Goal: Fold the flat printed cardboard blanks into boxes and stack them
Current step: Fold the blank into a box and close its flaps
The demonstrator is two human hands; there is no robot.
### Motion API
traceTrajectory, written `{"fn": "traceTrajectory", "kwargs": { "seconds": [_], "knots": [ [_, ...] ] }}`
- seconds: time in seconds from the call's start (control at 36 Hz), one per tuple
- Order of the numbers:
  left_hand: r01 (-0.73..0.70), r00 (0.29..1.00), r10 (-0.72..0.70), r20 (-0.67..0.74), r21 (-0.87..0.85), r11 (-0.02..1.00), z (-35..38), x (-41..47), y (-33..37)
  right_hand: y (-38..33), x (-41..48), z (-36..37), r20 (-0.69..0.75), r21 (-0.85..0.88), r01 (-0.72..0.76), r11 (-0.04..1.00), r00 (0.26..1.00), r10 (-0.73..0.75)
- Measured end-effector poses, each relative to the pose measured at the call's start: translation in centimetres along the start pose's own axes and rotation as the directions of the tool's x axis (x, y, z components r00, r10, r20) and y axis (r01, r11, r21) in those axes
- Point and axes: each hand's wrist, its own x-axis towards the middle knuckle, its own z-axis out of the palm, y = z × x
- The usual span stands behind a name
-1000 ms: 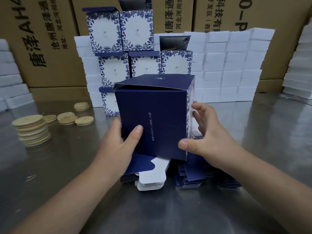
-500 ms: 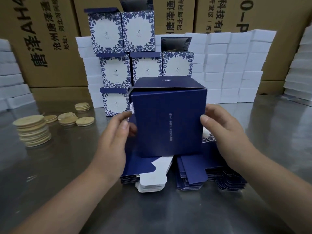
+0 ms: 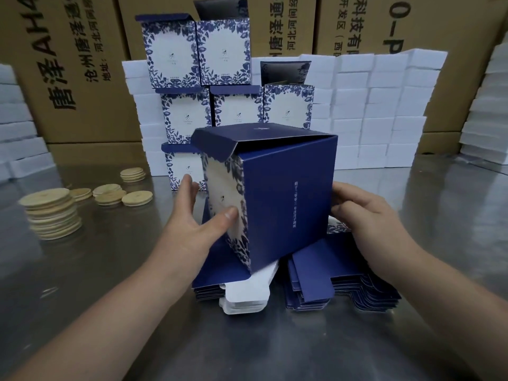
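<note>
**Tilted box held between two hands**

The left hand (image 3: 198,229) grips the box (image 3: 286,193) with its thumb on the floral side. The right hand (image 3: 365,215) curls round the opposite edge. Flat blanks (image 3: 343,281) lie beneath both hands, and finished boxes (image 3: 198,50) stand beyond them.

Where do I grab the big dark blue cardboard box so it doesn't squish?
Grip the dark blue cardboard box by two opposite side walls, coming in from left and right, as the left hand and right hand do. Those walls are flat; the lid flap on top sits untucked, so it would probably bend.
</note>
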Motion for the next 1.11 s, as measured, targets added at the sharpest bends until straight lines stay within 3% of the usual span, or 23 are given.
{"fn": "traceTrajectory", "kwargs": {
  "seconds": [0.06,0.11,0.25,0.33,0.47,0.58,0.67,0.75,0.89,0.94,1.03,1.11],
  "knots": [
    [-0.017,0.999,0.015,0.039,0.028,0.999,-0.1,-0.1,0.2,-0.2,-0.1,-0.1,0.090,0.048,-0.015,0.999,0.996,0.010],
    [-0.034,0.998,0.031,0.060,0.046,0.998,-0.1,-0.2,0.2,-0.4,-0.2,0.1,0.119,-0.020,-0.018,1.000,0.993,0.020],
    [-0.095,0.993,0.109,-0.048,0.236,0.967,0.1,-0.3,0.2,0.6,0.1,0.5,-0.270,-0.350,-0.155,0.924,0.961,0.059],
    [-0.117,0.982,0.156,-0.105,0.306,0.945,0.2,-0.1,0.0,0.6,0.1,0.4,-0.370,-0.342,-0.152,0.927,0.929,0.016],
    [-0.140,0.977,0.182,-0.109,0.314,0.939,0.2,-0.3,0.2,-0.5,-0.8,1.7,-0.290,0.043,0.020,0.999,0.957,-0.007],
    [-0.162,0.983,0.176,-0.055,0.203,0.966,0.3,-0.6,0.7,-0.5,-1.0,1.6,-0.225,0.002,-0.009,1.000,0.974,0.009],
    [-0.185,0.982,0.175,0.067,0.192,0.964,0.9,-1.2,0.7,-0.3,-1.2,2.1,-0.153,-0.164,-0.074,0.984,0.987,0.049],
    [-0.213,0.970,0.186,0.156,0.180,0.960,1.0,-1.5,0.7,-0.4,-1.3,2.3,-0.146,-0.292,-0.053,0.955,0.989,0.010],
    [-0.257,0.950,0.214,0.225,0.181,0.949,0.8,-1.8,0.8,-1.1,-1.0,3.0,-0.136,-0.352,-0.106,0.930,0.989,0.061],
    [-0.251,0.953,0.214,0.216,0.160,0.955,1.0,-2.0,0.9,-1.4,-0.8,3.2,-0.134,-0.367,-0.120,0.922,0.988,0.075],
    [-0.273,0.962,0.260,0.087,0.216,0.937,0.9,-1.6,1.0,-1.6,-0.3,3.1,-0.139,-0.337,-0.154,0.929,0.984,0.112],
    [-0.148,0.987,0.157,-0.024,0.215,0.965,0.1,-0.4,0.4,-1.5,-0.2,3.2,-0.126,-0.347,-0.154,0.925,0.985,0.116]
  ]
}}
